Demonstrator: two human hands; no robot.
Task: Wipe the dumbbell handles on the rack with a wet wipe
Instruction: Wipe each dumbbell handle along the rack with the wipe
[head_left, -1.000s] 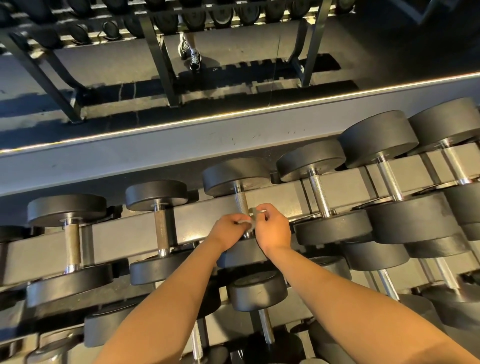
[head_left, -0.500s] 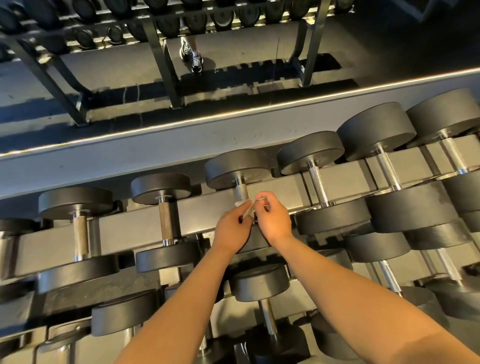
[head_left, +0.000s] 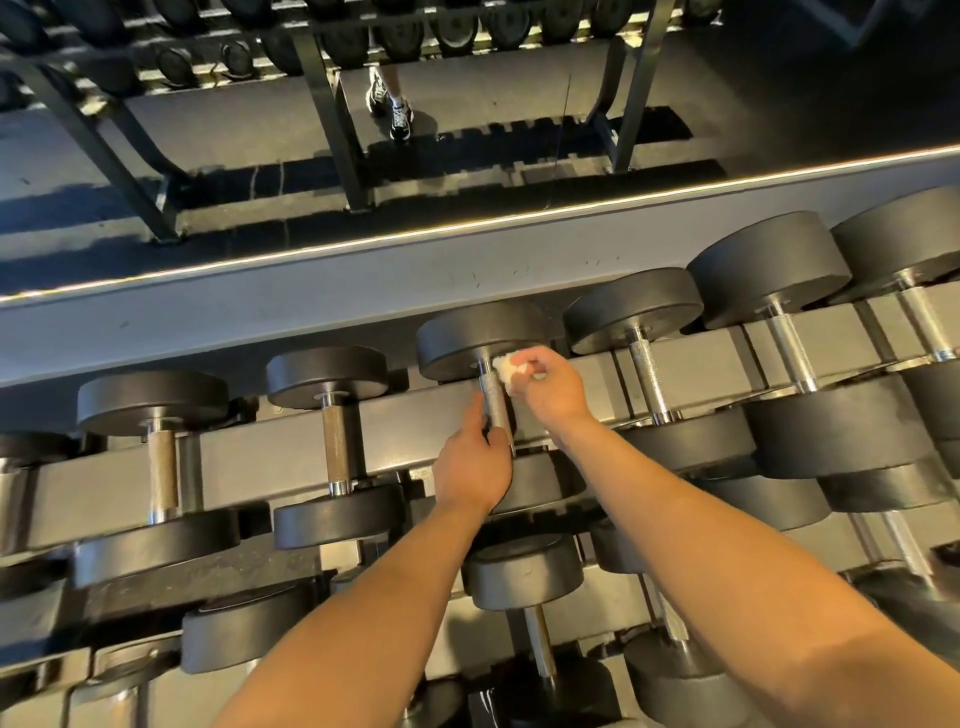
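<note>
– White wet wipe: location?
– Your right hand pinches it against the upper end of the steel handle, on the rack top tier.
– And your left hand?
– It grips that handle's lower end.

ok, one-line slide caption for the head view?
Right hand holds a wet wipe against the far end of a knurled dumbbell handle while the left hand grips its near end.
</note>
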